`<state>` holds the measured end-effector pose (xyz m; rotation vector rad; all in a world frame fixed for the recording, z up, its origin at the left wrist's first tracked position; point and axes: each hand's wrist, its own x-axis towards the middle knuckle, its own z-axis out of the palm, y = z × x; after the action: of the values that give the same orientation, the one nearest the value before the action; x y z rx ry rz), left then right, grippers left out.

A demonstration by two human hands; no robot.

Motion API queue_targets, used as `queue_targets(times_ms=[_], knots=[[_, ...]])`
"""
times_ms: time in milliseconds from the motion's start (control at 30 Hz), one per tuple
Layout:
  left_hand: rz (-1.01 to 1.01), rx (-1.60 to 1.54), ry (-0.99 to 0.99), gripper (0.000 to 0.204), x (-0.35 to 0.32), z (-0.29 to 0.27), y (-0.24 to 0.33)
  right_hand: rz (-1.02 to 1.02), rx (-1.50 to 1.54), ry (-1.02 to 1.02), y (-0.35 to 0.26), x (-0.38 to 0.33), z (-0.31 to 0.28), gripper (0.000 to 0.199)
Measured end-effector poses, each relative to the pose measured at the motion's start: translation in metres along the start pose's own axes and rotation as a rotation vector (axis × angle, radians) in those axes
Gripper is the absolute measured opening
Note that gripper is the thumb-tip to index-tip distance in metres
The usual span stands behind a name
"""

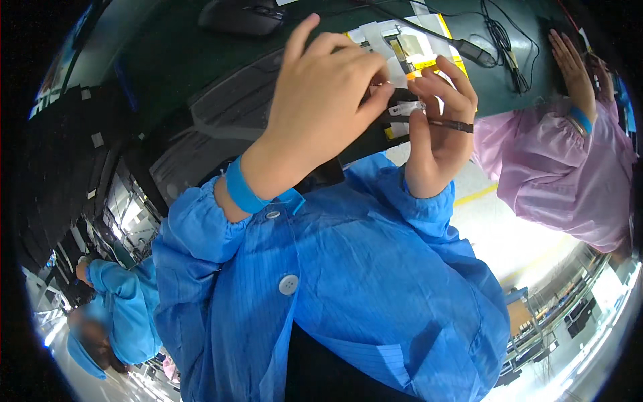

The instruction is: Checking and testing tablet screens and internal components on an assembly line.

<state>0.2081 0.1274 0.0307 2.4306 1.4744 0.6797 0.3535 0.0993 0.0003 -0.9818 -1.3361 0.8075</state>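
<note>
Assembly step in hand: white tab point(406, 107) is pinched by left hand point(321, 100) on black part point(375, 134); tweezers point(450, 124) are gripped by right hand point(435, 134) near bench's point(201, 60) front edge. Precise tweezer placement seems called for.

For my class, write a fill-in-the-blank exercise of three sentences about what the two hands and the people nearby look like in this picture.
1. The left hand has a ______ band around its wrist.
2. The right hand pinches a small ______ label on the black part.
3. The co-worker's hand at the far right comes out of a ______ sleeve.

Missing words: blue; white; pink
</note>
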Motion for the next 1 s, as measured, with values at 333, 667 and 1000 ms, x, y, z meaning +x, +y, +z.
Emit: queue_targets(times_ms=[333,667,1000], knots=[[-0.002,-0.012,-0.016,0.015,-0.002,0.003,0.003,0.136,-0.062,0.097,-0.001,-0.011,-0.014,0.045],[-0.065,0.001,0.197,0.019,-0.003,-0.007,-0.024,0.190,-0.026,0.059,-0.005,0.000,-0.007,0.034],[-0.160,0.138,0.075,0.022,-0.012,0.002,-0.017,-0.014,-0.267,0.022,0.016,0.017,-0.001,0.043]])
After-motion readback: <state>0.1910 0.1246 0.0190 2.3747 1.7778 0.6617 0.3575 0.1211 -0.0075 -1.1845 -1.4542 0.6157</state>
